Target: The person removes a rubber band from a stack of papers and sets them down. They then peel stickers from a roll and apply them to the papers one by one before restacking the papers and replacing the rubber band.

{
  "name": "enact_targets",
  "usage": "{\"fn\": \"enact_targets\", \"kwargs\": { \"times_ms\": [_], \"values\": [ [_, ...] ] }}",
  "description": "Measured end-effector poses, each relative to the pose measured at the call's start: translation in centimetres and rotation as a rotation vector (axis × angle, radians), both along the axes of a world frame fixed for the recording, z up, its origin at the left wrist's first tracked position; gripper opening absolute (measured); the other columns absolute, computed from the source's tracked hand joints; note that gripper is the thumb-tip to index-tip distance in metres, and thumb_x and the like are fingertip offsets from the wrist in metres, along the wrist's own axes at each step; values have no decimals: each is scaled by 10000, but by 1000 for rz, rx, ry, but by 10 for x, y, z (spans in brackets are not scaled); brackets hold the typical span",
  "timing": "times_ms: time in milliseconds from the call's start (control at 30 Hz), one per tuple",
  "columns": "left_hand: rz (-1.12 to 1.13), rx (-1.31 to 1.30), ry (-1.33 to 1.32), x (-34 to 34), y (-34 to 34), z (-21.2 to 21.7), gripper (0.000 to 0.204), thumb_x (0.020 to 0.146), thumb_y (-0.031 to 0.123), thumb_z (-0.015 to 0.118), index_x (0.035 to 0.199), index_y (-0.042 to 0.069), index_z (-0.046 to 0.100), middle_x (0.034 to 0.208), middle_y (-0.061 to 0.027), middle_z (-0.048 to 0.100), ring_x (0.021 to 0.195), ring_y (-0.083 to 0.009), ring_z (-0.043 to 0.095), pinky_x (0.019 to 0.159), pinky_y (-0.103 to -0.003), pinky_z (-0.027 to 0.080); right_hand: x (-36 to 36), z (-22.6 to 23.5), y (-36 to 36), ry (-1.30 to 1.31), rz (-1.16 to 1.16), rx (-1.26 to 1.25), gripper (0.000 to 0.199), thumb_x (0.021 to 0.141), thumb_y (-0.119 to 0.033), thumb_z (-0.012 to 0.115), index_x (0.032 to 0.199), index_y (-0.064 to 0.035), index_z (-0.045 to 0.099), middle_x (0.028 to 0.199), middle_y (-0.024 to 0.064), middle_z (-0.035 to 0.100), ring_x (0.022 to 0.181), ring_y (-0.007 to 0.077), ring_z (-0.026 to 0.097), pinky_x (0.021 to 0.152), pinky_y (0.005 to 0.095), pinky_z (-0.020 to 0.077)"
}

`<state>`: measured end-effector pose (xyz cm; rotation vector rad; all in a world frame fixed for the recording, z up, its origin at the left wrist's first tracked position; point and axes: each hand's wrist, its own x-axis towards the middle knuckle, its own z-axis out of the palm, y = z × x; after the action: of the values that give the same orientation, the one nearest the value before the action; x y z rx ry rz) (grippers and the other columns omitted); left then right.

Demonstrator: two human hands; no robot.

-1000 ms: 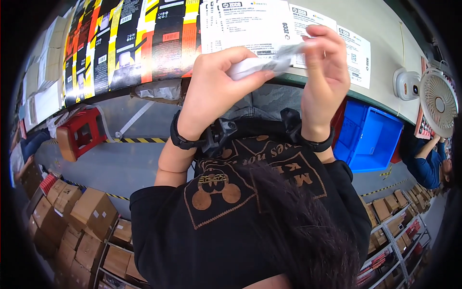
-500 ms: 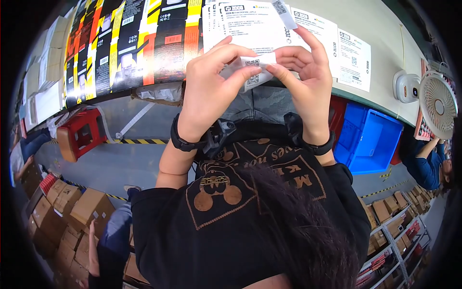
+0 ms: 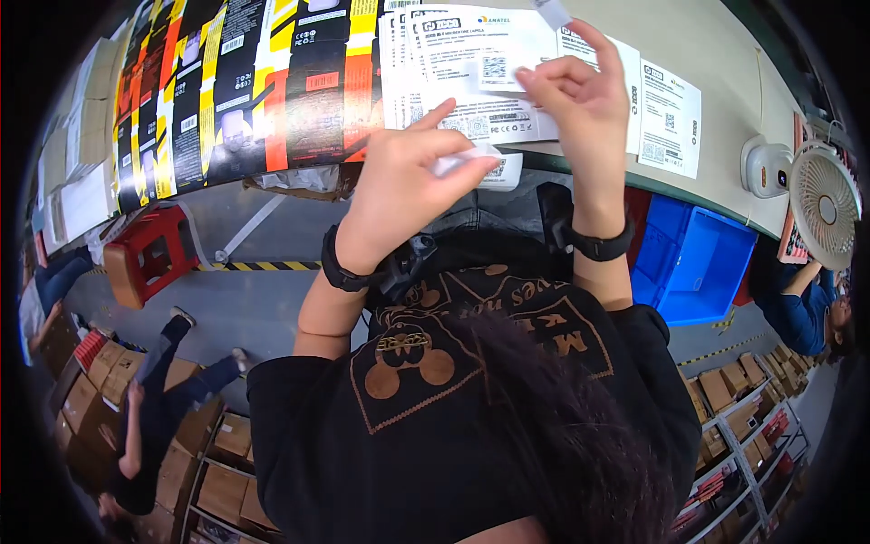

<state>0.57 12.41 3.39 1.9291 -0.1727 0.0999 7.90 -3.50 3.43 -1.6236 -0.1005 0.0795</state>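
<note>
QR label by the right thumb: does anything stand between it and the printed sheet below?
Nothing visible stands between the QR label and the printed sheet behind it; whether they touch, I cannot tell.

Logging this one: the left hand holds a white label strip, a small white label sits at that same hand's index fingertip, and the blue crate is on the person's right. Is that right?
Not quite: the small white label is at the right hand's index fingertip, as the head view shows. The left hand does hold a white label strip, and the blue crate is on the person's right.
</note>
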Motion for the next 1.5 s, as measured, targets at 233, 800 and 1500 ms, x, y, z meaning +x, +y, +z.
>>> {"fn": "enact_targets", "kwargs": {
  "times_ms": [233, 800, 1500],
  "values": [
    [-81, 140, -31, 2, -3, -5, 132, 706, 88, 649, 638, -14, 603, 454, -131, 488, 455, -272, 530, 986, -361, 370, 11, -15, -1, 19, 114, -156, 560, 725, 18, 665, 1214, 13, 391, 719, 48, 590, 639, 65, 568, 540, 151, 429],
    [-115, 151, -8, 0, -2, -3, 147, 714, 107, 633, 619, 3, 592, 485, -144, 516, 513, -289, 547, 1004, -359, 348, 1, 5, 15, 6, 106, -468, 538, 718, 0, 668, 1201, -41, 433, 739, 65, 568, 670, 103, 557, 570, 197, 451],
    [-146, 299, 36, -1, -4, -4, 131, 700, 110, 655, 661, -6, 609, 520, -148, 531, 815, -324, 584, 928, -354, 396, -3, -13, 34, -493, -103, -860, 552, 707, -148, 696, 1168, -39, 412, 786, 131, 529, 645, 253, 554, 562, 325, 449]
  ]
}}
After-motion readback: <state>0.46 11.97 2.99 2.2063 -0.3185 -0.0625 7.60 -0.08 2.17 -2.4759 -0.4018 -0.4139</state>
